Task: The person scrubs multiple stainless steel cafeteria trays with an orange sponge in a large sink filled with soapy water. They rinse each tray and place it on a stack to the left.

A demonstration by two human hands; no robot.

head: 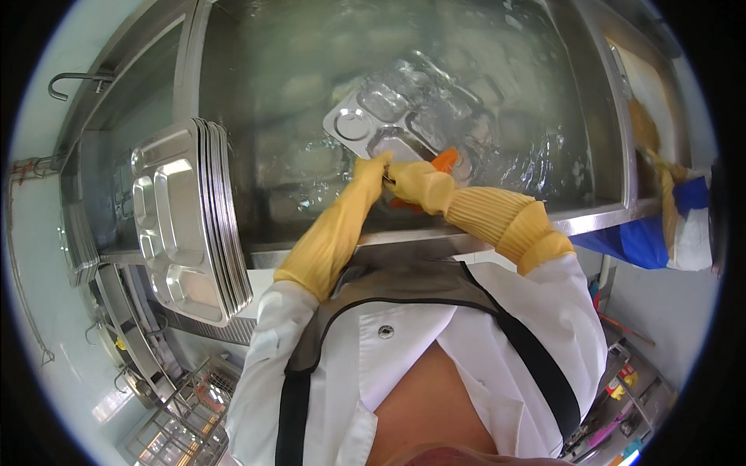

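A compartmented stainless steel tray lies tilted in the water of a sink, its far part under the rippled surface. My left hand, in a long yellow rubber glove, grips the tray's near edge. Close beside it, my right hand, gloved in yellow too, is closed on an orange cloth against the near side of the tray. Bits of the cloth show on both sides of that hand. The fingertips of both hands are partly hidden.
A stack of steel trays stands on the sink's left edge, with another stack farther left. The sink's front rim runs before my apron. A second basin adjoins on the left. Blue and white bags hang at the right.
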